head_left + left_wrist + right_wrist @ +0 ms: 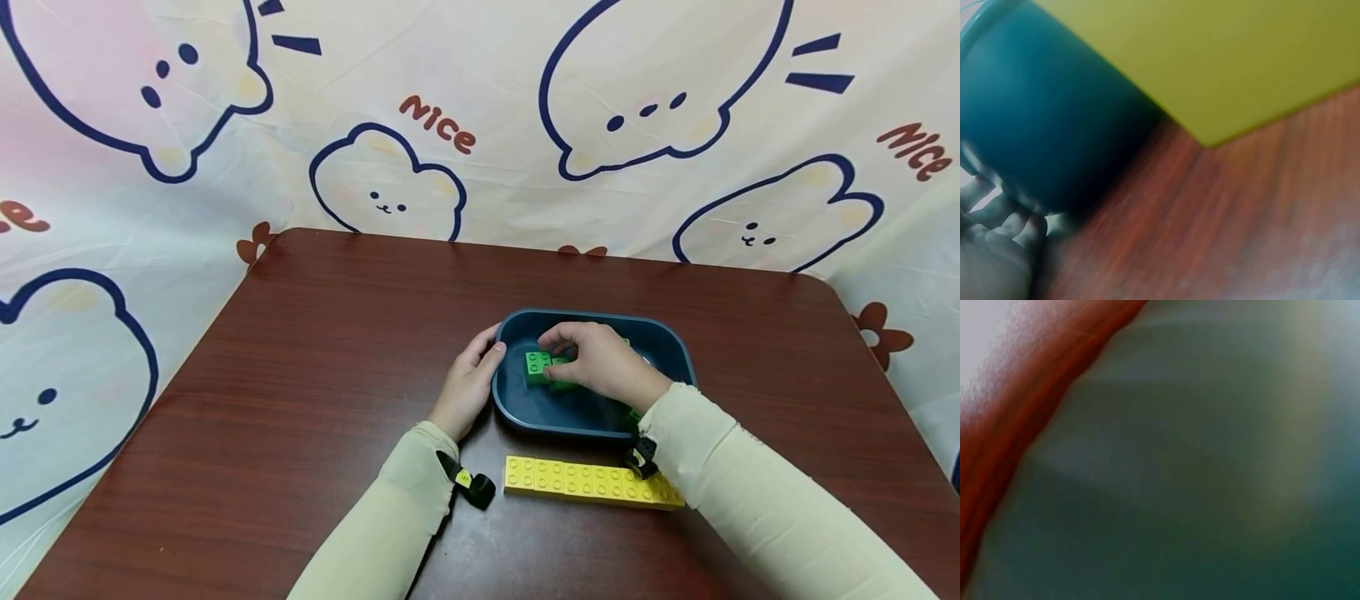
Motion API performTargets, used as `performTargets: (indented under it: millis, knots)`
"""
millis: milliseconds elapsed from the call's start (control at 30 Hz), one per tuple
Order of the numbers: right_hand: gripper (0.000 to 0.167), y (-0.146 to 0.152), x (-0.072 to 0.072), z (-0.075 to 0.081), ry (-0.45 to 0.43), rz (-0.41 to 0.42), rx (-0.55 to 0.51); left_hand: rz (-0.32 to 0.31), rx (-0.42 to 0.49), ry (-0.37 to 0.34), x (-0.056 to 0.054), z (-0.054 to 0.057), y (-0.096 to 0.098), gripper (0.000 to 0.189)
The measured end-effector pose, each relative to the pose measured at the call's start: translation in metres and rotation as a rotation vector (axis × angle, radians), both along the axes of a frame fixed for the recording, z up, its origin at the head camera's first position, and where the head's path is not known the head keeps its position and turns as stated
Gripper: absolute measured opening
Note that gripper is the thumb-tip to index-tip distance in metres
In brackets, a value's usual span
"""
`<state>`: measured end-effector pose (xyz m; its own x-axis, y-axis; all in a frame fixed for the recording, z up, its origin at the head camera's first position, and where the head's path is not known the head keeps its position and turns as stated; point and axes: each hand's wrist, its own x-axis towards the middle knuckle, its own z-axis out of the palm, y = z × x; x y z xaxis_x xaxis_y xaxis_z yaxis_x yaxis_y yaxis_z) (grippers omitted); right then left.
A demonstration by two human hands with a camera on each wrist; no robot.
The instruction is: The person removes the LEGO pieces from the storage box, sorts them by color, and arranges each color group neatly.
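Observation:
A dark blue tray (592,427) with rounded corners holds several green toy building bricks; one studded green brick (537,367) sits near its left end. At that end my left hand (467,383) grips the tray, thumb at the rim and fingers along the outer wall. The left wrist view shows those curled fingers (1007,228) against the tray's wall. My right hand (600,358) reaches inside, with curved fingers and thumb spread around the green bricks and a gap between them. It partly covers a second green brick (561,385). The right wrist view is badly blurred.
A long row of yellow bricks (577,480) lies in front of the tray, its right end partly under my right wrist. Both stand on a dark brown wooden table (330,375). A cartoon-printed cloth (495,200) hangs behind the table.

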<state>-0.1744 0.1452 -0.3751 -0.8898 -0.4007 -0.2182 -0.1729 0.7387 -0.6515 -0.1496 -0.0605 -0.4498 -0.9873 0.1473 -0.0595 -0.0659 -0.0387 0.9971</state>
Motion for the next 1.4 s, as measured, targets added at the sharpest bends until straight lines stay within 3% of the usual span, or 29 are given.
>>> performTargets:
  millis: [933,1400]
  knots:
    - [0.043,-0.0042,0.0062,-0.0006,0.032,0.061,0.093,-0.012,-0.001,0.001,0.0011,0.0009,0.0011,0.039]
    - [0.039,-0.0005,0.0096,0.0082,0.078,0.047,0.058,-0.009,-0.002,0.001,0.0014,0.0003,-0.0006,0.042]
